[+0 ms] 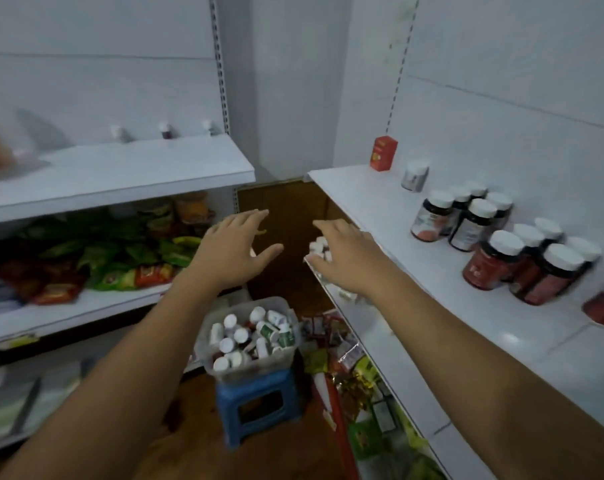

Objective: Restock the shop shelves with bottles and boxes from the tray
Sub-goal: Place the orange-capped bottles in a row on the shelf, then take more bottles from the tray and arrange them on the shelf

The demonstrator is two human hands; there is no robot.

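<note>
Left grip [238, 252] and right grip [343, 256] are held open; small white-capped plastic bottles [230, 322] are judged light, slick, best taken mid-body.

- Cool, even indoor light, fairly bright; white walls read bluish. Source out of frame.
- Soft shade under the upper left shelf [120, 174] dims the snack packets [113, 258]; the floor [196, 403] is darker still.
- Mild sheen on the right shelf [380, 209].
- Motion smear on the left hand [236, 251] and right hand [345, 254], and on the red bottle [602, 308] at the right edge.
- Wide-angle bend: shelf lines curve and forearms balloon toward the lower corners.
- Whole frame soft, slightly grainy.
</note>
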